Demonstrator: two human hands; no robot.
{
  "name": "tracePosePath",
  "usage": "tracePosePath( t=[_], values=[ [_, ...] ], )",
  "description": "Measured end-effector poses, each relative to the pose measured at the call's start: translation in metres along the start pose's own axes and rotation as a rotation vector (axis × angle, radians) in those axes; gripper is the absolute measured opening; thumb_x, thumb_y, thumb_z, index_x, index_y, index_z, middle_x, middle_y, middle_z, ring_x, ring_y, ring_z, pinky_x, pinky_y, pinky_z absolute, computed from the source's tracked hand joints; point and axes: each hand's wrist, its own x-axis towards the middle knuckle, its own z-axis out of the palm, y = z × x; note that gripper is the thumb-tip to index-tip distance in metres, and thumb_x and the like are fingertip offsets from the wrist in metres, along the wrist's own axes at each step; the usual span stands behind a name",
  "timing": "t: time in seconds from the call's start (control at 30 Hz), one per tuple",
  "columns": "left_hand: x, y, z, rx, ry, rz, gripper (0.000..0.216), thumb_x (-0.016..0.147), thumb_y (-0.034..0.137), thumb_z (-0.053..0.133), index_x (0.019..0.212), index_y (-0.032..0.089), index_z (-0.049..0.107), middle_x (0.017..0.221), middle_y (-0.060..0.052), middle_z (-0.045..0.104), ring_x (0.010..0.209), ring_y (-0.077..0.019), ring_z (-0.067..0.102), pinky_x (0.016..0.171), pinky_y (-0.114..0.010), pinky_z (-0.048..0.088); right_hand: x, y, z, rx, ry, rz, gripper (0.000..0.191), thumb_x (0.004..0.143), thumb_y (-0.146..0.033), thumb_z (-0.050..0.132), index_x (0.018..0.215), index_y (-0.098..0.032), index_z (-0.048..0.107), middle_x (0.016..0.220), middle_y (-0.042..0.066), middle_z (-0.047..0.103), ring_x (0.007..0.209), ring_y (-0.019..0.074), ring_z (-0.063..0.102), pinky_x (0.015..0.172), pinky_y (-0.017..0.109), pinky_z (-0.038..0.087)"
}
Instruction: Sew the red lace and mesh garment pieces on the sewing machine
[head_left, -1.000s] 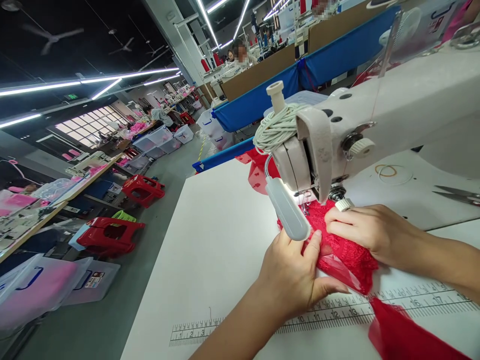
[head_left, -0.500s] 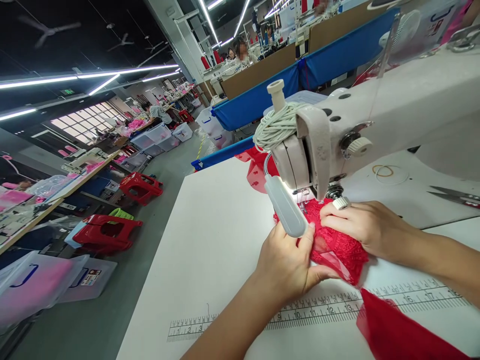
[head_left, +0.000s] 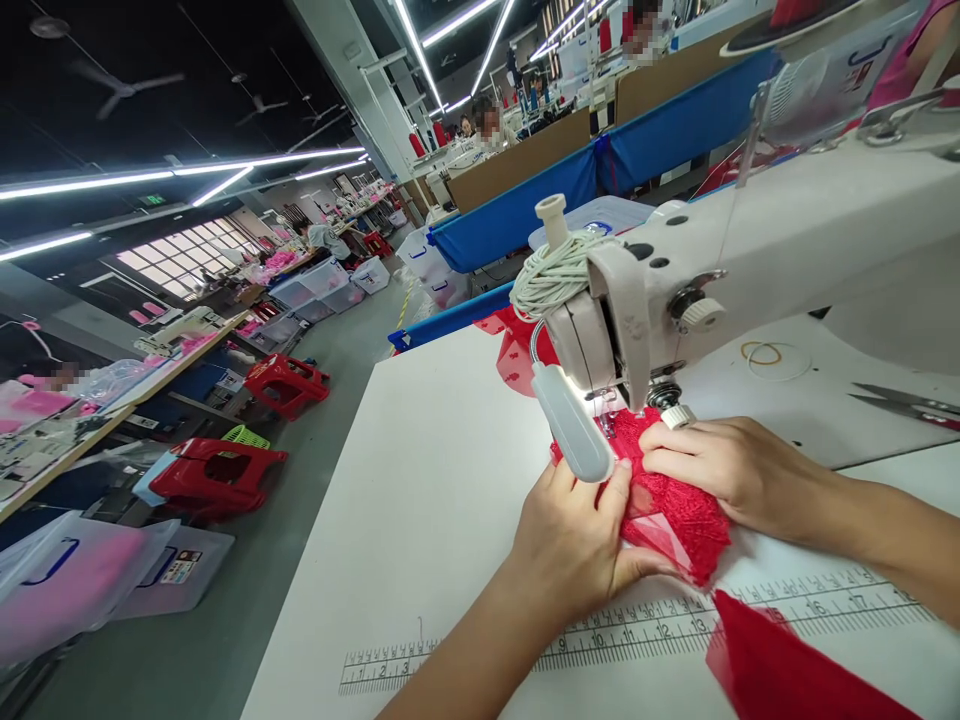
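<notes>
Red lace fabric (head_left: 679, 510) lies bunched on the white table, its far end under the presser foot (head_left: 609, 424) of a white sewing machine (head_left: 795, 235). My left hand (head_left: 566, 535) grips its left and near edge, thumb stretched along the near side. A grey lamp (head_left: 574, 425) on the machine head covers some of those fingertips. On the right side, my right hand (head_left: 735, 470) has curled fingers pressed onto the lace, just below the machine's tension knob. A separate-looking red mesh piece (head_left: 787, 665) lies at the near edge; whether it joins the lace I cannot tell.
A printed ruler scale (head_left: 600, 642) crosses the table in front of my wrists. Scissors (head_left: 904, 400) and an elastic loop (head_left: 761, 353) lie right of the machine head. More red fabric (head_left: 517, 350) hangs behind the needle area. Red stools (head_left: 217, 478) stand left in the aisle.
The whole view has shifted slightly. Both hands stay on the lace in nearly the same pose; the lace seems barely moved.
</notes>
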Motion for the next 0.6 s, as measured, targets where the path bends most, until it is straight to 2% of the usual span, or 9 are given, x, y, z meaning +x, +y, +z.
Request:
tracePosePath(
  t=[0.37, 0.5, 0.6],
  values=[
    [-0.0026, -0.0011, 0.0015, 0.047, -0.019, 0.016, 0.083, 0.097, 0.077, 0.03, 0.128, 0.009, 0.067, 0.118, -0.02, 0.07, 0.104, -0.0313, 0.066, 0.081, -0.041, 0.06, -0.0013, 0.0021, -0.0014, -0.069, -0.032, 0.015, 0.025, 0.102, -0.011, 0.042, 0.085, -0.02, 0.057, 0.088, 0.006, 0.066, 0.065, 0.0174, 0.051, 0.056, 0.031, 0.034],
    [-0.0015, -0.0008, 0.0013, 0.079, -0.028, 0.014, 0.083, 0.097, 0.077, 0.031, 0.13, 0.01, 0.066, 0.121, -0.022, 0.069, 0.107, -0.032, 0.066, 0.081, -0.041, 0.059, 0.0028, 0.0017, -0.0027, -0.02, -0.02, 0.055, 0.026, 0.102, -0.015, 0.042, 0.078, -0.022, 0.05, 0.077, 0.002, 0.059, 0.06, 0.016, 0.044, 0.053, 0.03, 0.03],
    [0.0001, -0.0006, -0.0002, 0.089, -0.041, 0.001, 0.081, 0.098, 0.076, 0.031, 0.131, 0.01, 0.065, 0.121, -0.022, 0.069, 0.103, -0.0314, 0.067, 0.075, -0.04, 0.058, 0.0056, -0.0016, -0.0064, 0.06, -0.04, 0.108, 0.018, 0.099, -0.022, 0.049, 0.081, -0.023, 0.05, 0.079, 0.002, 0.058, 0.062, 0.0164, 0.046, 0.054, 0.03, 0.031]
  ],
)
